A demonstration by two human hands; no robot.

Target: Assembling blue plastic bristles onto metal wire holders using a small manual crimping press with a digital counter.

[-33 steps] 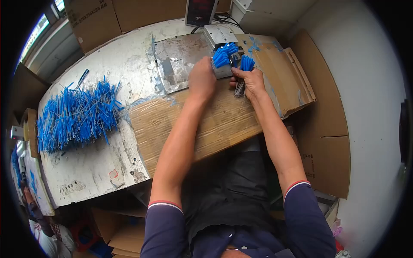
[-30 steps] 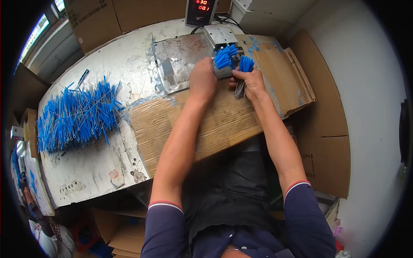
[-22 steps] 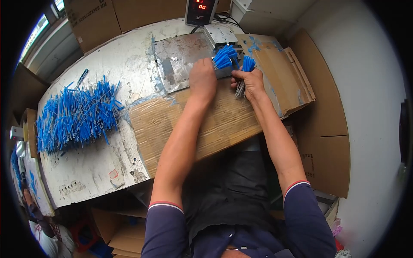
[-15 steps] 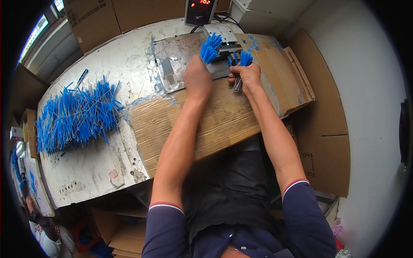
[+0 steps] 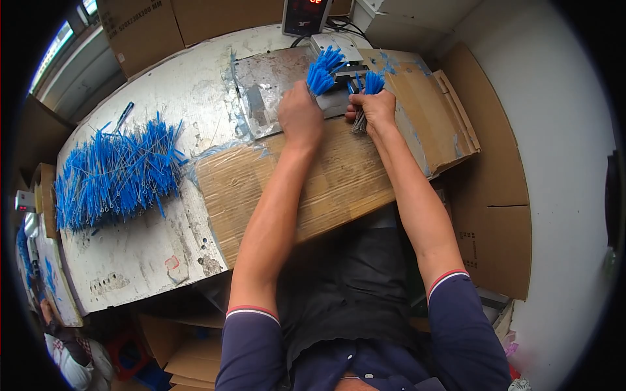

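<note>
Above the left grip (image 5: 301, 112) fans 1 blue bundle (image 5: 321, 75), above the right grip (image 5: 379, 108) a 2nd bundle (image 5: 374, 83), both clasped.

On the table (image 5: 140, 260) before us, a heap of wires (image 5: 120, 173) lies at the left with a pen (image 5: 125, 116) just behind it, while a cardboard sheet (image 5: 339, 179) lies right of the heap with a metal plate (image 5: 270, 72) behind it. Beyond that sheet's middle we have one bundle (image 5: 320, 77) in our left hand (image 5: 300, 116) and, to its right, a second bundle (image 5: 374, 83) in our right hand (image 5: 377, 111). Behind our hands sits a metal box (image 5: 336, 45), a display unit (image 5: 303, 18) stands behind that, and a carton (image 5: 427, 111) lies at our right.
</note>
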